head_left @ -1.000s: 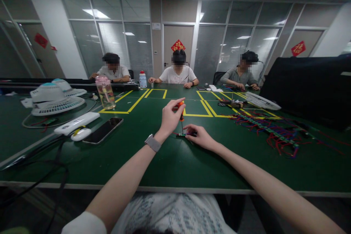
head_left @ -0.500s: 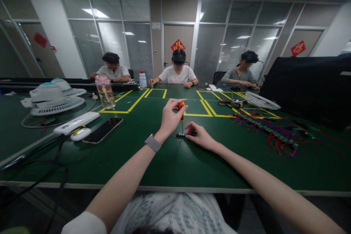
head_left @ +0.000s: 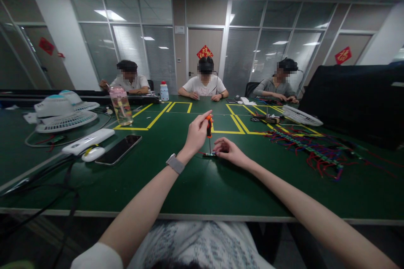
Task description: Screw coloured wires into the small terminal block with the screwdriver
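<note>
Head view: left hand (head_left: 195,134) pinches orange screwdriver (head_left: 208,126) by its handle, shaft upright, tip on small board (head_left: 208,154) lying mid green table (head_left: 202,189). Right hand (head_left: 227,150), fingers curled, clamps the board's right end. Phone (head_left: 119,149) lies to the left, wire bundle (head_left: 309,149) to the right; 3 people (head_left: 205,84) sit opposite.

Head-worn view, facing forward, slightly down over green table (head_left: 202,193); left hand (head_left: 195,134), right hand (head_left: 229,150) near.
</note>
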A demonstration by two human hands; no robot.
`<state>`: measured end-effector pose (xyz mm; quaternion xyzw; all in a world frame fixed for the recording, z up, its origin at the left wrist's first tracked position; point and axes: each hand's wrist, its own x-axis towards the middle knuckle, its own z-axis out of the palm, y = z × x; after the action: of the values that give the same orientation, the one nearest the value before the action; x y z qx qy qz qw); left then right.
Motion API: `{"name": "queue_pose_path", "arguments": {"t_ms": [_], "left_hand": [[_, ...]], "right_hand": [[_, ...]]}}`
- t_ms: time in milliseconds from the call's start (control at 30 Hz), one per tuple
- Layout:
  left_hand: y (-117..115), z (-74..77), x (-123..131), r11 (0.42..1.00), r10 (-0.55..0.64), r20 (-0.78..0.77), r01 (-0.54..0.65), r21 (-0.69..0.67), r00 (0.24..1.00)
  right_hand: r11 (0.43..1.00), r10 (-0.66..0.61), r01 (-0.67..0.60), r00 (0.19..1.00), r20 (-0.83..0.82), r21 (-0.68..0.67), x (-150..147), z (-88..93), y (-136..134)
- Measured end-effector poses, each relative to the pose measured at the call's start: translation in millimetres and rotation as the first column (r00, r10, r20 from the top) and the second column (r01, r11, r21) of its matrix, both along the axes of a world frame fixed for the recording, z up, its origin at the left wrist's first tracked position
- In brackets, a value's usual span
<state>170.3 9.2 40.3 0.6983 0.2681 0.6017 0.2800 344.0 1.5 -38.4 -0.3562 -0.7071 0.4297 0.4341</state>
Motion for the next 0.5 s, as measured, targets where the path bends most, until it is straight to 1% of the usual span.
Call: {"name": "queue_pose_path", "arguments": {"t_ms": [133, 200, 267, 333, 433, 500], "left_hand": [[-2.9, 1.3, 0.3, 0.997, 0.055, -0.028, -0.053, 0.052, 0.998], [-3.9, 1.6, 0.3, 0.992, 0.100, -0.048, -0.096, 0.082, 0.994], [-3.8, 1.7, 0.3, 0.990, 0.119, -0.058, -0.114, 0.087, 0.991], [-2.8, 1.4, 0.6, 0.995, 0.083, -0.049, -0.080, 0.061, 0.995], [-1.9, 0.7, 1.4, 1.000, -0.029, -0.030, 0.029, 0.004, 0.999], [-2.9, 0.4, 1.7, 0.999, -0.036, -0.039, 0.037, 0.016, 0.999]], "right_hand": [[0.999, 0.011, -0.012, 0.999, -0.034, -0.038, 1.2, -2.1, 2.1], [0.999, 0.009, -0.010, 1.000, -0.027, -0.031, 1.0, -2.8, 2.0], [1.000, 0.006, -0.006, 1.000, -0.009, -0.013, 0.1, -3.0, 0.9], [1.000, -0.009, 0.008, 0.999, 0.031, 0.023, -1.5, -3.0, -0.9], [0.992, -0.061, 0.048, 0.991, 0.116, 0.114, -4.3, -2.7, -4.4], [0.981, -0.106, 0.075, 0.980, 0.169, 0.180, -5.8, -2.2, -6.6]]}}
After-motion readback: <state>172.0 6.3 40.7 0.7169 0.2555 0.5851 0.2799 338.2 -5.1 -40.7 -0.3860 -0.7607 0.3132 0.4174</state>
